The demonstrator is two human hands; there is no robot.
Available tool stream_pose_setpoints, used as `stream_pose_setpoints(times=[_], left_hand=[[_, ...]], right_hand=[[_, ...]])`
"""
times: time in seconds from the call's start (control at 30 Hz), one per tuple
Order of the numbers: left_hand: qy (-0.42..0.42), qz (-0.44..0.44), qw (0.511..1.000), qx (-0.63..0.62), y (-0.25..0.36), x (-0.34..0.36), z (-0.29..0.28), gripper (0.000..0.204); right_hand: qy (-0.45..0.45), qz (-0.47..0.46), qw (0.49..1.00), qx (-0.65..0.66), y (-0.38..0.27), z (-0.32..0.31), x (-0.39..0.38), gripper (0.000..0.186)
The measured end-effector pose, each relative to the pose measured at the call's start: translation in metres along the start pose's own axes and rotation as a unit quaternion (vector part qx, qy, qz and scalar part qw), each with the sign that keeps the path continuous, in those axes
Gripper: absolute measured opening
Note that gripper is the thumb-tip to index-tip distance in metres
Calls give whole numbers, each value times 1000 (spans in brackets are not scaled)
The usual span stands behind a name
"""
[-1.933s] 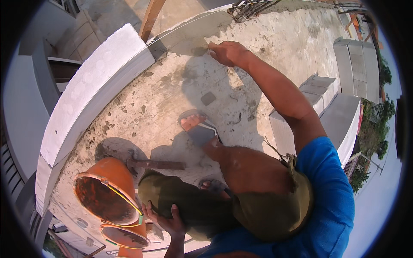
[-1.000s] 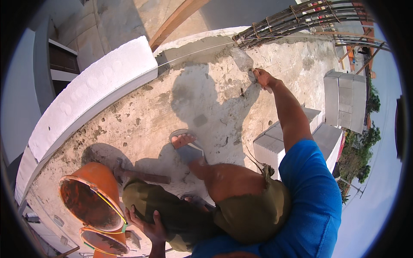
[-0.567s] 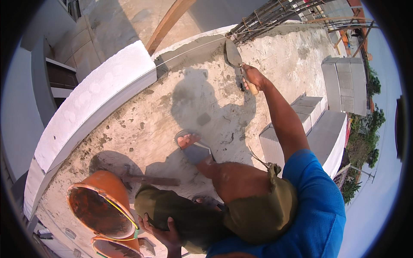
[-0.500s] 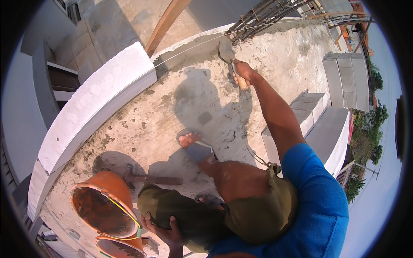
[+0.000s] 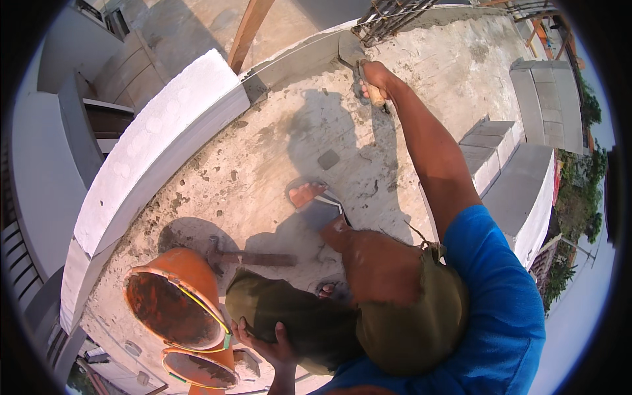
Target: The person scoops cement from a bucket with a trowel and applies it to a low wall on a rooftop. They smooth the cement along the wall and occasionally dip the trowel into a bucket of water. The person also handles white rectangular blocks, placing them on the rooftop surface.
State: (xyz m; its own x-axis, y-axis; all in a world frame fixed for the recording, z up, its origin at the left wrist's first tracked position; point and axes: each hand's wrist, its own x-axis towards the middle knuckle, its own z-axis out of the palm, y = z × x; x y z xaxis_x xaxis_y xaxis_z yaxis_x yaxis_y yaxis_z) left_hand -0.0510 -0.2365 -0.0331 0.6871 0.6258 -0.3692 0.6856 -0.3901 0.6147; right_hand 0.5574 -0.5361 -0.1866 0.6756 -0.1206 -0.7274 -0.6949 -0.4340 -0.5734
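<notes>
Right hand (image 5: 377, 78) was closed firmly round the wooden handle of a trowel (image 5: 376, 97); left hand (image 5: 266, 345) lay spread on the olive trouser leg (image 5: 296, 316), fingers apart. The trowel's blade was beside the low mortared edge (image 5: 296, 64), near the ends of the tied bars (image 5: 390, 21), under a taut string (image 5: 309, 41). Bare slab (image 5: 451, 79) gave room to the right, as far as the grey block stack (image 5: 490, 148); the white block course (image 5: 158, 128) bounded the left. Tighter by the left knee: hammer (image 5: 260, 259) and orange bucket (image 5: 194, 273) sat close.

Against a second ago, the trowel had come nearer the mortared edge; left hand stayed put.

Blade tip merged with grey mortar; bars cut off above; second bucket (image 5: 201, 376) partly behind the first; rear foot mostly hidden by the leg.
</notes>
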Motion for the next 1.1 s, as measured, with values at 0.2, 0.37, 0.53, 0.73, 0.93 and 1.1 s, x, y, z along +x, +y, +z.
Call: stream_pose_setpoints(times=[0.2,0.37,0.53,0.73,0.93,1.1], left_hand=[[20,-23,999,-12,11,0,0,85],[9,2,1000,-11,6,2,2,85],[-30,19,999,6,5,6,1,85],[-17,0,999,34,8,3,-1,90],[-15,1,999,34,13,7,3,89],[-6,-8,999,32,9,16,5,90]], right_hand=[[-164,-4,986,-31,4,109,-35,44],[-228,2,969,-99,3,183,-71,45],[-193,-247,829,-463,24,168,-31,44],[-77,-202,916,-338,12,107,-87,47],[-137,-211,876,-412,-9,149,-84,43],[-74,-309,798,-512,-5,151,-36,41]])
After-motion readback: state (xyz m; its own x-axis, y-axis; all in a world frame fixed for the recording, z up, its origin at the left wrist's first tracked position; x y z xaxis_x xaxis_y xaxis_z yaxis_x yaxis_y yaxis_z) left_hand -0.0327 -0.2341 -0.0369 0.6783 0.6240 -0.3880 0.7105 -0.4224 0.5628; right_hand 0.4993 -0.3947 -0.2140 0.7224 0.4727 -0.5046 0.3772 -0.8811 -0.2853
